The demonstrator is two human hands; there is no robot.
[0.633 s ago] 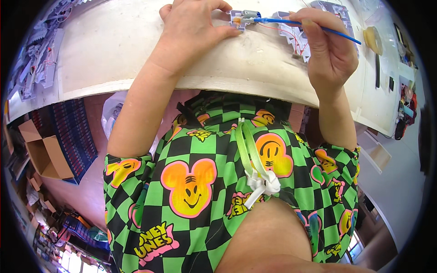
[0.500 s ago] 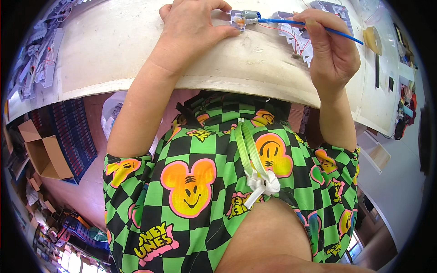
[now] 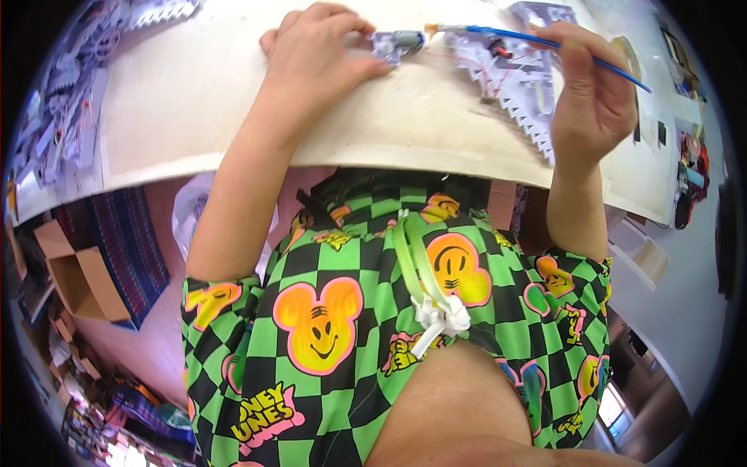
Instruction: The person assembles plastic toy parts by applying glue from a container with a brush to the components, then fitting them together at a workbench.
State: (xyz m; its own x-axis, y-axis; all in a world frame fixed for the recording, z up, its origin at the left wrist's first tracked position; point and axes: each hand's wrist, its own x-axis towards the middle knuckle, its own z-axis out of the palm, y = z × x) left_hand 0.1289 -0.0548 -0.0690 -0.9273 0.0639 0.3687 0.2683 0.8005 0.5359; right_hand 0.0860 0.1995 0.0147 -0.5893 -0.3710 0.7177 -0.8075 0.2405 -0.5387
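Observation:
At the far middle of the pale table my left hand pinches a small whitish plastic housing between thumb and fingers. A small grey cylindrical motor sticks out of its right side. My right hand grips a thin blue paintbrush like a pen. The brush points left, and its brownish tip is just right of the motor, apart from it. Below the brush lies a white plastic frame with a toothed edge and thin red wires. Motion blurs the fine details.
Many toothed white plastic parts are heaped at the table's left end. A yellowish roll stands behind my right hand. Below the table's left side are an open cardboard box and a white plastic bag.
The brush tip has moved off the housing, to the right past the motor. The whole view has shifted slightly, bringing more of the toothed frame into sight. My left hand keeps its hold.

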